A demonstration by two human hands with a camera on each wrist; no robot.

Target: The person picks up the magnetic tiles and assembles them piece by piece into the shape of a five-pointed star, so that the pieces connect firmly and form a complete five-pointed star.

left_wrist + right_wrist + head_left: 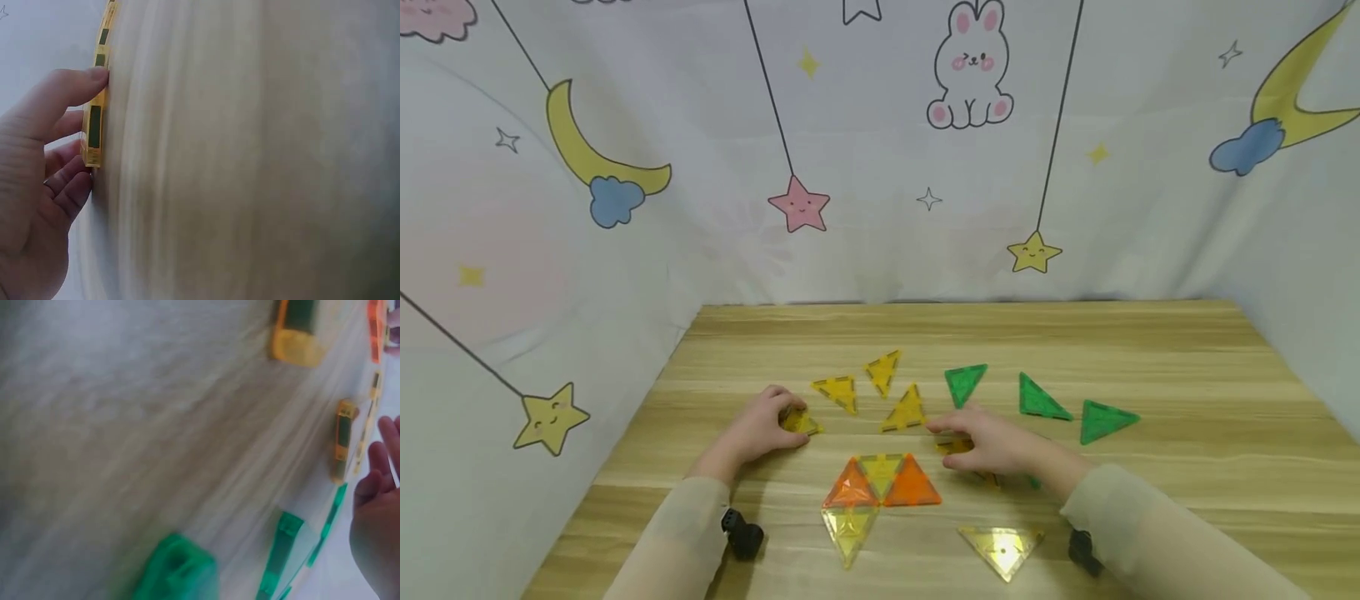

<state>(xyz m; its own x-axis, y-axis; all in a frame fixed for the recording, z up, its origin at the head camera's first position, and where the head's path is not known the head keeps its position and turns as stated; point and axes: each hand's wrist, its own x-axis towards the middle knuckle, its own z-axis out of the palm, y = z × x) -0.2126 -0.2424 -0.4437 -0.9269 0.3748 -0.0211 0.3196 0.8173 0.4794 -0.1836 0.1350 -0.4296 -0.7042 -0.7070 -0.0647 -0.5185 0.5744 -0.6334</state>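
Observation:
My left hand [769,423] pinches a yellow triangular magnetic tile [802,422] at the left of the spread tiles. In the left wrist view the thumb rests on the upper part of that tile, and the other fingers curl at its far side. My right hand [996,437] is over another yellow tile [953,447], partly hidden under it, its fingers loosely spread; the right wrist view shows no tile in this hand [381,506]. Between the hands and nearer me, two orange tiles [913,483] and two yellow ones [850,532] lie edge to edge.
Three loose yellow tiles [907,410] lie beyond the joined group. Green triangles [1041,398] are spread at the right back. A clear yellow triangle [1004,550] lies near the front. A printed cloth [880,250] hangs behind the wooden table [1187,358].

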